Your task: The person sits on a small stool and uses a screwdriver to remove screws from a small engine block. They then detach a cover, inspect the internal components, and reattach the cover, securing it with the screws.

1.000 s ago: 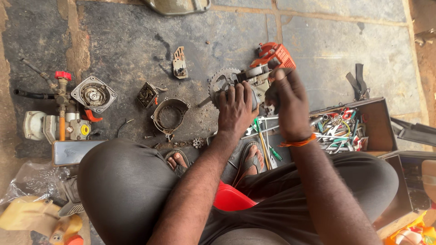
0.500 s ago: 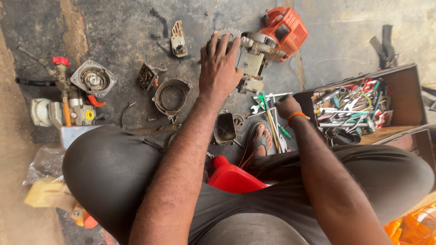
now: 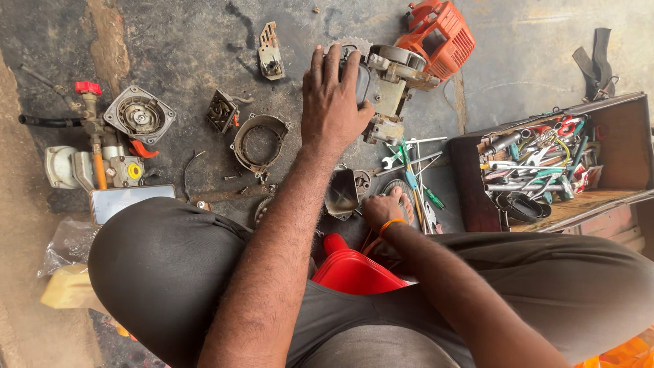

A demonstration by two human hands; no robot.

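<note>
Closest in, between the knees, sits a red plastic container (image 3: 351, 271). Just beyond it the right hand (image 3: 383, 210), an orange band at its wrist, reaches down among spanners and screwdrivers (image 3: 411, 167) lying on the floor (image 3: 170, 41); its fingers are curled under, and I cannot tell whether they pinch anything. A small dark metal cup (image 3: 340, 193) lies just to its left. Farther out, the left hand (image 3: 332, 102) rests flat on a grey engine block (image 3: 381, 82), fingers spread over its top. An orange engine cover (image 3: 443, 34) is fixed to the block's far side. A wooden toolbox (image 3: 545, 167) stands to the right.
</note>
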